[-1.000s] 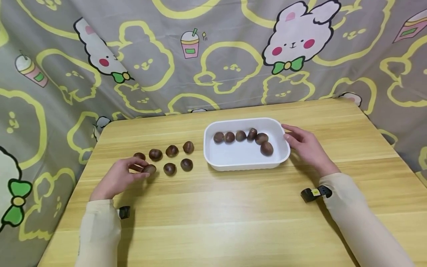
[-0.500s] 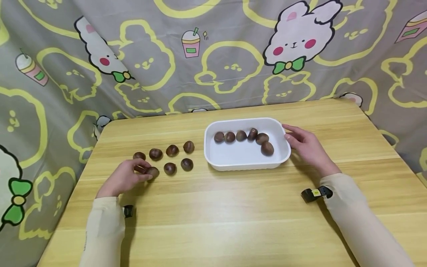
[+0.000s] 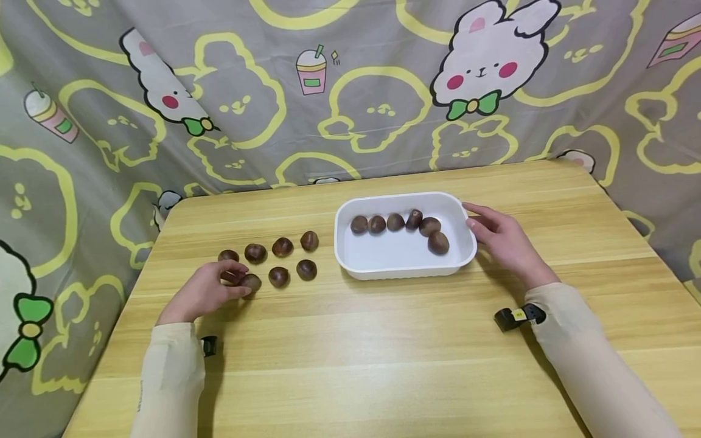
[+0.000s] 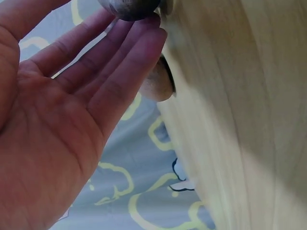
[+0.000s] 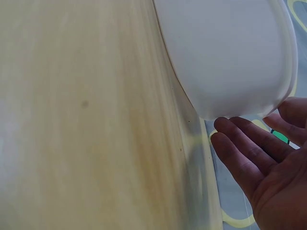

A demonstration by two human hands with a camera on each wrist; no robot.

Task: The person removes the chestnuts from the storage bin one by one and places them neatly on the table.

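My left hand (image 3: pixel 207 289) is at the left group of chestnuts, its thumb and fingers around the sides of a chestnut (image 3: pixel 251 283) on the table. In the left wrist view that chestnut (image 4: pixel 132 7) is cut off by the top edge, beside the fingertips; a second chestnut (image 4: pixel 158 84) shows behind the fingers. On the right, a white plastic tray (image 3: pixel 394 267) holds several chestnuts (image 3: pixel 395 222), most in a row along its far side. My right hand (image 3: pixel 506 243) touches the tray's right end with extended fingertips, also seen against the tray wall (image 5: pixel 230 96) in the right wrist view.
Several more chestnuts (image 3: pixel 279 277) lie in two rows on the wooden table (image 3: pixel 350 353), left of the tray. A grey cartoon-print curtain (image 3: pixel 383 134) hangs behind the table's far edge and along its sides.
My left hand and its chestnut have shifted slightly right and nearer since one second ago, then stayed put over the last half second. The right hand and tray have hardly moved.
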